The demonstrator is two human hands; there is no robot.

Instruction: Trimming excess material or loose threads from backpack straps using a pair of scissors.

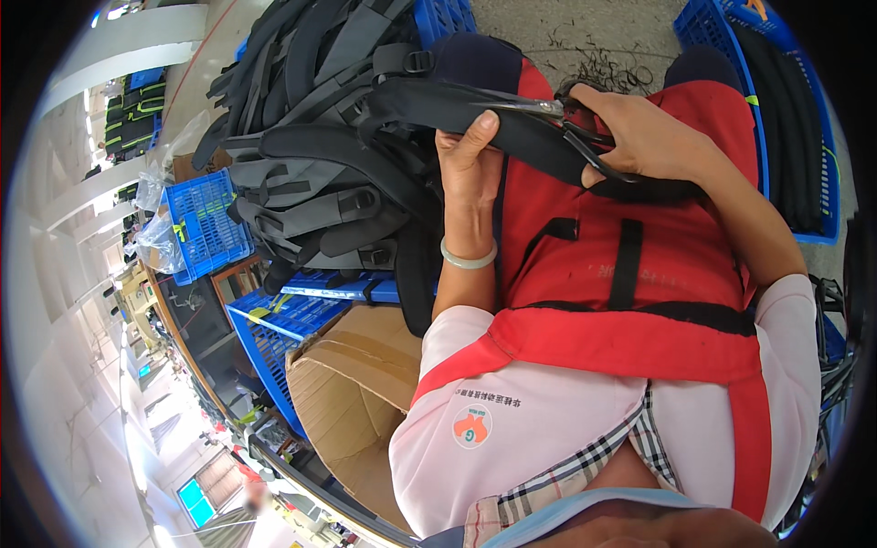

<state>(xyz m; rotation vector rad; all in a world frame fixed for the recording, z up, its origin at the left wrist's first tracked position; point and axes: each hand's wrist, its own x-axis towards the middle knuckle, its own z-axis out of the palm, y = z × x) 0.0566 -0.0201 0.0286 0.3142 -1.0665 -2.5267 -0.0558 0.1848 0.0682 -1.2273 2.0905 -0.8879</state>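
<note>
A black padded shoulder strap (425, 102) lies across my lap, over a red apron (571, 265). My left hand (470, 151) grips the strap's middle, its thumb pressed on the upper face. In my right hand (644, 132) is a pair of scissors (552, 108) with dark handles, the fingers through the loops. The blades point left along the strap's far edge, close to my left thumb. Whether the blades touch the strap or a thread, I cannot tell. Beyond my left hand is a large heap of black and grey shoulder straps (333, 146).
At the right stands a blue crate (829, 196) holding long black padded pieces. Another blue crate (215, 228) and an open cardboard box (343, 361) are at the left. Dark thread scraps (594, 68) litter the floor ahead.
</note>
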